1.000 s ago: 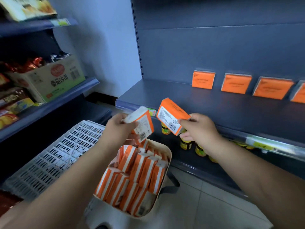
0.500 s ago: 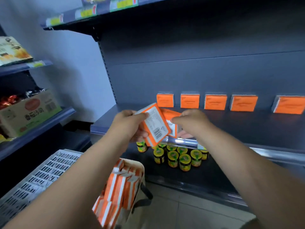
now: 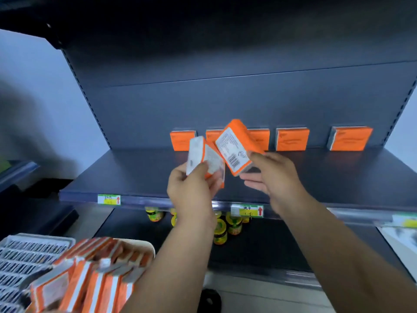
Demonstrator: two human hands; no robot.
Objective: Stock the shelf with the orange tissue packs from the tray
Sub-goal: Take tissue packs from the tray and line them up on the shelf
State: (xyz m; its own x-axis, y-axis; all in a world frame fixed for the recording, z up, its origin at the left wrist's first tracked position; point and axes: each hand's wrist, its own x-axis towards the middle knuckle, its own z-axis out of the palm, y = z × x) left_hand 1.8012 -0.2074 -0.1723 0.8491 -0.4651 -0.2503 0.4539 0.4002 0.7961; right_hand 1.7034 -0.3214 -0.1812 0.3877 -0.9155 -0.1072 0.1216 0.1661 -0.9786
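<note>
While both my arms reach over the shelf, my left hand is closed around one tissue pack and my right hand pinches another pack, tilted. Motion blurs the packs in the tray at lower left, which the frame crops.

Small yellow-lidded jars on lower shelf, price tags, white crate
</note>
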